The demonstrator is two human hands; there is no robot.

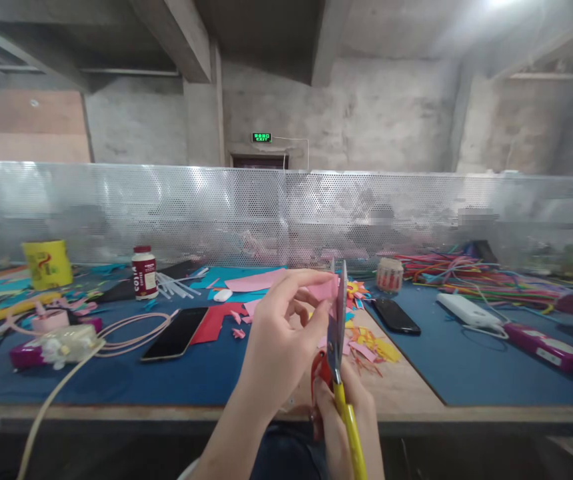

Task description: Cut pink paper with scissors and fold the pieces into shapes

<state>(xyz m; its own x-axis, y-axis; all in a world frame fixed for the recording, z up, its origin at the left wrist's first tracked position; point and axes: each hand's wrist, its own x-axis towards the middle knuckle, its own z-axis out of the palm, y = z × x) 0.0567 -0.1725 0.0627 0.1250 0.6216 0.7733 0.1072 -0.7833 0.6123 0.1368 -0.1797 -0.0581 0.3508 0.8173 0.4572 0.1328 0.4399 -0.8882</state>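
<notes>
My left hand (284, 327) pinches a small piece of pink paper (322, 289) between thumb and fingertips, over the middle of the table. In my right hand (354, 407) is a pair of scissors (336, 333), gripped by its red and yellow handles. The blades point up and away from me, with their tips slightly apart. They stand right beside the pink paper at its right edge; whether they touch it I cannot tell. Behind and below the hands lie yellow paper scraps (379, 343) and pink scraps, on a bare wooden strip. A red paper sheet (211, 325) lies left of my left hand.
A black phone (174, 333), a power strip (66, 343) with coiled cable and a brown-labelled bottle (144, 273) stand left. Right are another phone (397, 316), a jar (389, 275), a white power bank (469, 311) and colourful pipe cleaners (466, 273). A perforated metal screen (191, 213) runs behind.
</notes>
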